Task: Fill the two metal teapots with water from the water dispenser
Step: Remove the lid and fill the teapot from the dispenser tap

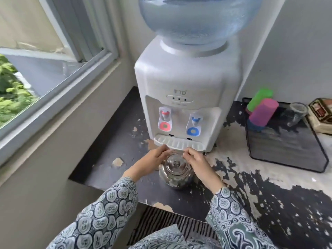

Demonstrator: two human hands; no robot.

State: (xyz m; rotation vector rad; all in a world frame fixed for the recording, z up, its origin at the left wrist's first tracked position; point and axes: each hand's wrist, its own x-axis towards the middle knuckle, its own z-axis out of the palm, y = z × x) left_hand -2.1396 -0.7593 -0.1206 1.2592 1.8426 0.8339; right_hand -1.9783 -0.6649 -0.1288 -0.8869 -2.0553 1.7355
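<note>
so far, little of the task looks done. one metal teapot (175,174) sits on the counter (269,200) just in front of the water dispenser (183,97), not yet under either tap, with its lid still on; whether it holds any water cannot be told. the second teapot is not in view.

the left hand (152,159) and right hand (195,159) meet over the far rim of the pot, fingertips curled down onto something there, probably the handle, though blur makes it hard to say what exactly they pinch. the lid's knob lies just nearer the person than the fingertips, and the pot's belly lower again, between the two wrists. just beyond the fingers is the dispenser's drip tray (179,142); above that, the red tap (165,121) beyond the left fingers and the blue tap (194,125) beyond the right.

still to do, as i judge it: lift the lid, set the pot under a tap, fill, then repeat.

the counter is dark with its coating peeling off in pale patches. a window (53,69) stands left of the hands, a dark tray (283,146) with coloured cups (262,110) to the right, against a white wall.
</note>
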